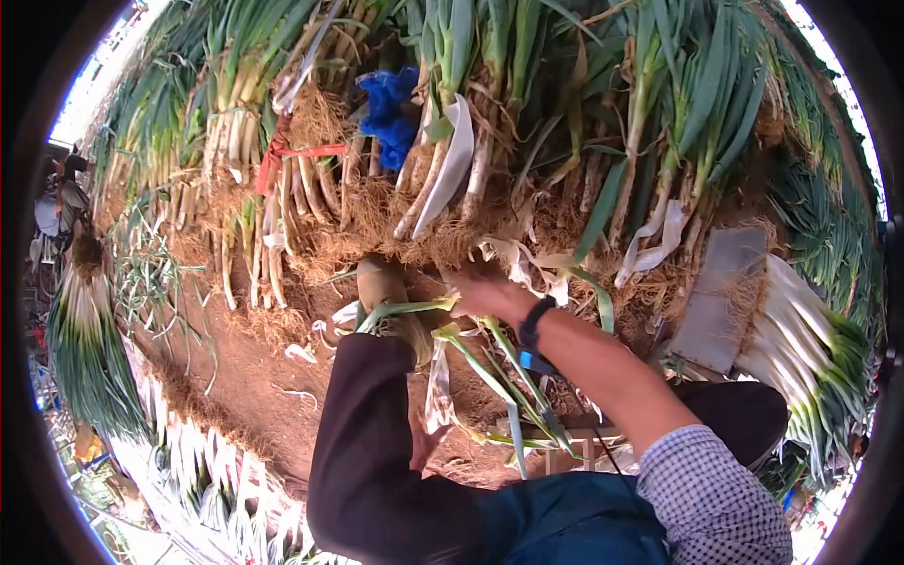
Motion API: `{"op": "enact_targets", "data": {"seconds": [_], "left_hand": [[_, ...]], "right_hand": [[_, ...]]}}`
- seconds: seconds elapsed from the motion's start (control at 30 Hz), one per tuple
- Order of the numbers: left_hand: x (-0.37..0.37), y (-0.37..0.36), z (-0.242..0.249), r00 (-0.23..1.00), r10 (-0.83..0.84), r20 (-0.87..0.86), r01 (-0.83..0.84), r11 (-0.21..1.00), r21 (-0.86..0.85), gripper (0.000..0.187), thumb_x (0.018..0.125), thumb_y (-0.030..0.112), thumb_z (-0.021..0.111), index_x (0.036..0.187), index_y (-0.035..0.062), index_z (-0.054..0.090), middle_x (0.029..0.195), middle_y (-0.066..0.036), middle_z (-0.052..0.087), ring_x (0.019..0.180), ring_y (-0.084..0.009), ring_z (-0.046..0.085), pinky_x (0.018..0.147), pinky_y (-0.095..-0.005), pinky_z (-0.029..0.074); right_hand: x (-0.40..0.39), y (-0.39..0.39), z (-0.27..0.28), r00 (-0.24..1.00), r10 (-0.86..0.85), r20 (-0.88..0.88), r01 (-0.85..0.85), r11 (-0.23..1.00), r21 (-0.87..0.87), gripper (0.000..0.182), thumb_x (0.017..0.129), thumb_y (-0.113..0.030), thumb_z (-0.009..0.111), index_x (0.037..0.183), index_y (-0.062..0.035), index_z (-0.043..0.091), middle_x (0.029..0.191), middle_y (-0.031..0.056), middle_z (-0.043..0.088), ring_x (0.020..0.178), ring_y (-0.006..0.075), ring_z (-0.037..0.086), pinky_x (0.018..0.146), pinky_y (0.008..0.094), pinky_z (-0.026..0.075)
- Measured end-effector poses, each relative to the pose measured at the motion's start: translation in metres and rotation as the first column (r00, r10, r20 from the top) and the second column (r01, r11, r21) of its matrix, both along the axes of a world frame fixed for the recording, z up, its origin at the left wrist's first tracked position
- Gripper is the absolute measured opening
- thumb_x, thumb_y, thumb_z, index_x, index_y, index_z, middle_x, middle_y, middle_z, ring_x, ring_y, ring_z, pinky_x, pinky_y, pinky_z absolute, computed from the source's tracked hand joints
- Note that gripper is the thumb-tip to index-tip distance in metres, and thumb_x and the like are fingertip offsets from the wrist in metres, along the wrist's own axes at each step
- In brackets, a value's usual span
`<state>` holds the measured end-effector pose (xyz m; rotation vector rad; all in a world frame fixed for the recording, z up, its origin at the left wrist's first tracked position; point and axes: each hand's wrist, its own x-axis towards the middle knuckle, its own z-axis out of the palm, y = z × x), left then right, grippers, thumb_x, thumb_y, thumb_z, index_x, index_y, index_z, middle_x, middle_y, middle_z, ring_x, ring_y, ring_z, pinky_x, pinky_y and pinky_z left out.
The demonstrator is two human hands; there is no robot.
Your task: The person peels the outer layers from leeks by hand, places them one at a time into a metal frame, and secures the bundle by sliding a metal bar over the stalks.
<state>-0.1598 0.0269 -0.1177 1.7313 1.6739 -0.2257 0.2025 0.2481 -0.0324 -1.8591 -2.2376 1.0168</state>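
Right grip sits low at the root ends of the nearest green onions, its fingers lost in shadow, so from my distant screen I cannot tell whether they are spread, pressed together or pinching a stem. Left grip shows only in part beside the dark trouser leg; I cannot read its fingers either, and I see nothing clearly held in it. The green onions stand in a thick row just beyond the right grip, tangled roots toward the wearer and leaves away, probably so that the stems come within easy reach. One long leaf passes over the shoe, and pale peel strips lie close beside the right grip, as if dropped there. I take the red tie and the blue cloth among the stalks for bundle wrappings, though I cannot be sure. Off to the right, whiter stems lie together beside a grey flat panel, all pointing one way, perhaps to keep them apart from the rooty row
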Motion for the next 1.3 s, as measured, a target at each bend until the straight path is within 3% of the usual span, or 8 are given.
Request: {"op": "enact_targets", "data": {"seconds": [0.13, 0.3, 0.47, 0.63, 0.77, 0.9, 1.03, 1.3], "left_hand": [[0.047, 0.017, -0.001, 0.996, 0.061, 0.059, -0.054, 0.992, -0.116, 0.038, 0.087, 0.039, 0.075, 0.107, 0.0088, 0.064, 0.091, -0.021, 0.072, 0.084, -0.0445, 0.068, 0.071, -0.0544, 0.052], [0.084, 0.030, 0.032, 0.843, -0.080, 0.533, 0.080, 0.997, 0.023, 0.016, 0.090, 0.015, 0.069, 0.103, 0.0057, 0.068, 0.093, -0.020, 0.071, 0.083, -0.0418, 0.069, 0.069, -0.0481, 0.054], [0.114, 0.026, 0.059, 0.799, -0.112, 0.590, 0.094, 0.994, 0.063, 0.016, 0.087, 0.012, 0.073, 0.099, 0.0032, 0.069, 0.091, -0.018, 0.071, 0.077, -0.0352, 0.069, 0.068, -0.0424, 0.055], [0.078, 0.025, 0.004, 0.910, 0.002, 0.415, 0.043, 0.994, -0.099, 0.018, 0.082, 0.012, 0.073, 0.093, -0.0005, 0.067, 0.085, -0.019, 0.071, 0.080, -0.0340, 0.070, 0.069, -0.0414, 0.055], [0.066, 0.028, -0.021, 0.870, 0.270, 0.412, -0.250, 0.963, -0.102, 0.016, 0.086, 0.009, 0.073, 0.091, -0.0010, 0.060, 0.082, -0.013, 0.067, 0.072, -0.0196, 0.064, 0.062, -0.0370, 0.051], [0.052, 0.024, -0.044, 0.949, 0.136, 0.284, -0.170, 0.981, 0.099, 0.029, 0.089, 0.019, 0.068, 0.113, 0.0047, 0.062, 0.091, -0.024, 0.069, 0.090, -0.0458, 0.066, 0.078, -0.0518, 0.051], [0.070, 0.030, -0.011, 0.997, 0.082, 0.007, -0.082, 0.997, 0.004, 0.042, 0.091, 0.018, 0.064, 0.130, 0.0051, 0.054, 0.084, -0.027, 0.068, 0.083, -0.0470, 0.067, 0.071, -0.0561, 0.049], [0.087, 0.021, 0.001, 0.981, -0.151, 0.119, 0.147, 0.988, 0.038, 0.040, 0.096, 0.016, 0.060, 0.134, 0.0076, 0.049, 0.083, -0.026, 0.067, 0.077, -0.0474, 0.066, 0.065, -0.0586, 0.047]], "right_hand": [[-0.032, -0.025, -0.053, 0.874, -0.032, 0.485, -0.133, 0.944, 0.303, 0.078, 0.080, -0.025, 0.077, 0.149, -0.0066, 0.045, 0.152, 0.0277, 0.039, 0.133, 0.0477, 0.045, 0.094, 0.0639, 0.052], [0.005, -0.124, -0.034, 0.975, -0.197, -0.106, 0.201, 0.979, 0.036, 0.029, 0.090, -0.004, 0.061, 0.117, -0.0093, 0.067, 0.136, 0.0168, 0.057, 0.120, 0.0325, 0.059, 0.096, 0.0405, 0.056], [0.095, -0.147, 0.064, 0.731, -0.648, -0.212, 0.678, 0.659, 0.326, 0.028, 0.080, 0.006, 0.062, 0.102, -0.0080, 0.071, 0.090, 0.0094, 0.066, 0.089, 0.0218, 0.065, 0.076, 0.0353, 0.056], [0.171, -0.076, 0.020, 0.089, -0.898, -0.432, 0.910, 0.249, -0.331, 0.030, 0.073, -0.004, 0.074, 0.102, 0.0018, 0.070, 0.090, 0.0158, 0.071, 0.091, 0.0282, 0.070, 0.077, 0.0385, 0.056], [0.140, -0.065, 0.021, 0.385, -0.877, -0.287, 0.918, 0.396, 0.021, 0.038, 0.071, -0.016, 0.075, 0.104, 0.0035, 0.071, 0.089, 0.0221, 0.072, 0.090, 0.0260, 0.070, 0.080, 0.0370, 0.054], [0.102, -0.165, 0.034, 0.629, -0.677, -0.383, 0.712, 0.699, -0.064, 0.030, 0.078, -0.010, 0.074, 0.105, 0.0008, 0.069, 0.098, 0.0131, 0.068, 0.089, 0.0181, 0.065, 0.078, 0.0335, 0.054], [0.163, -0.273, -0.011, 0.259, -0.868, -0.423, 0.909, 0.367, -0.197, 0.059, 0.081, -0.004, 0.076, 0.134, -0.0011, 0.050, 0.111, 0.0101, 0.067, 0.095, 0.0178, 0.065, 0.075, 0.0318, 0.057], [0.158, -0.308, -0.099, 0.396, -0.895, 0.207, 0.915, 0.402, -0.011, 0.037, 0.097, -0.015, 0.051, 0.133, -0.0052, 0.047, 0.102, 0.0250, 0.069, 0.092, 0.0404, 0.068, 0.082, 0.0508, 0.053]]}}
